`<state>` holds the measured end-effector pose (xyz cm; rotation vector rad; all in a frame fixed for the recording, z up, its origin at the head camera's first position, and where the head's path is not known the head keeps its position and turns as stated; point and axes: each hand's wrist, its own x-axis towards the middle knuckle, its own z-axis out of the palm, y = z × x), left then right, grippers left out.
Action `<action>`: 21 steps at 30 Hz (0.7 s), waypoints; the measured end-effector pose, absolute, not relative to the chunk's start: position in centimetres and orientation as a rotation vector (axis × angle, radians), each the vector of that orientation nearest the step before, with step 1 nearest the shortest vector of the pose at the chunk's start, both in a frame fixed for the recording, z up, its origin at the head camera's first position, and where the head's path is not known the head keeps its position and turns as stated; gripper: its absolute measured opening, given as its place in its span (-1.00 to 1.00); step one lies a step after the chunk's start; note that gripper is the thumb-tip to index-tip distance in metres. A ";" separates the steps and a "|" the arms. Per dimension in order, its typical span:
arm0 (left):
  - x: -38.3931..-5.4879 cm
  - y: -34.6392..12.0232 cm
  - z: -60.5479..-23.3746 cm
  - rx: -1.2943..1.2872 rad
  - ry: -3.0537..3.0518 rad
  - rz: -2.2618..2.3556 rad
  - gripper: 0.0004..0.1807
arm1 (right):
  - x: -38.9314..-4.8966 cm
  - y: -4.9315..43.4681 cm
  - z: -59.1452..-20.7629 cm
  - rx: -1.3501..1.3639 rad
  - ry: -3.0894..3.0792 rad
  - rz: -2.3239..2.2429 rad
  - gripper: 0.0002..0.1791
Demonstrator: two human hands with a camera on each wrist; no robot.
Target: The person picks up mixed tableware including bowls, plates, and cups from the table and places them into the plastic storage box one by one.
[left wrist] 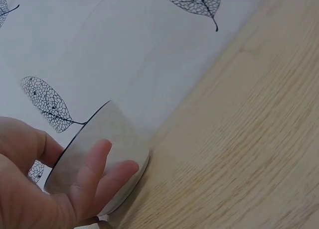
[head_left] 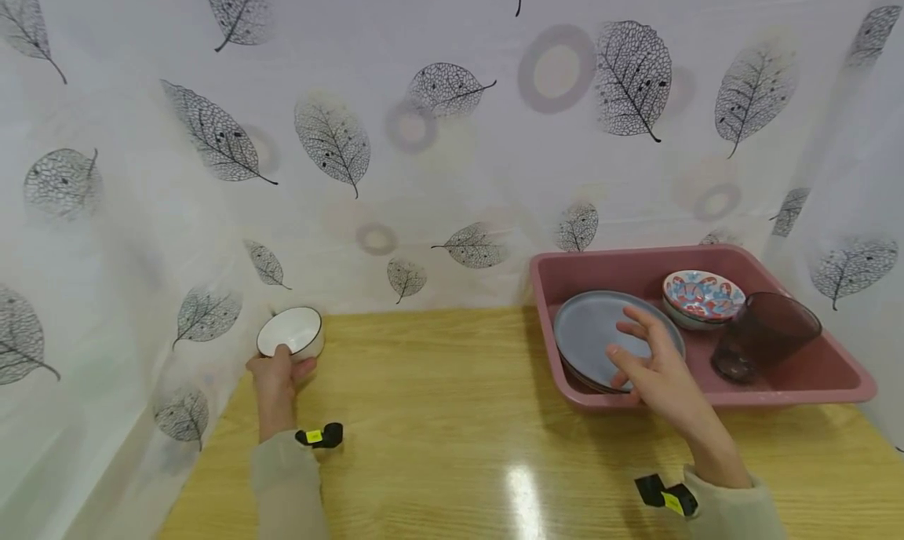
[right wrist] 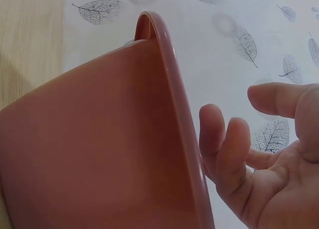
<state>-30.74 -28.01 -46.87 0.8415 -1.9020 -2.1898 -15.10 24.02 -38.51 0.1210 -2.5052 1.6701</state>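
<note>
At the far left of the table, my left hand (head_left: 274, 375) grips a white bowl (head_left: 289, 330) with a thin dark rim, the thumb over its near edge. The left wrist view shows fingers (left wrist: 92, 171) spread along the bowl's pale outer wall (left wrist: 117, 127), its base close to the wood. My right hand (head_left: 660, 371), fingers spread and loosely bent, hovers over the near rim of a pink basin (head_left: 706, 399). Beneath it in the head view lie stacked grey-blue plates (head_left: 593, 328). The right wrist view shows nothing between those fingers (right wrist: 234, 149).
Inside the basin, a bowl with a red and blue pattern (head_left: 702, 297) sits at the back, and a dark translucent cup (head_left: 766, 336) lies tilted at the right. A leaf-printed white sheet (head_left: 452, 171) hangs behind the wooden table (head_left: 431, 414) and along its sides.
</note>
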 end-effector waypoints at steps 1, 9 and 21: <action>-30.6 -28.1 -46.9 0.841 -1.907 -2.197 -0.27 | -15.1 24.0 -38.5 0.122 -2.508 1.670 -0.23; -29.8 -28.7 -47.0 0.817 -1.952 -2.309 -0.18 | -15.2 23.8 -38.6 0.150 -2.520 1.660 -0.24; -29.6 -28.1 -46.8 0.712 -1.790 -2.408 -0.28 | -15.3 23.8 -38.6 0.149 -2.514 1.666 -0.24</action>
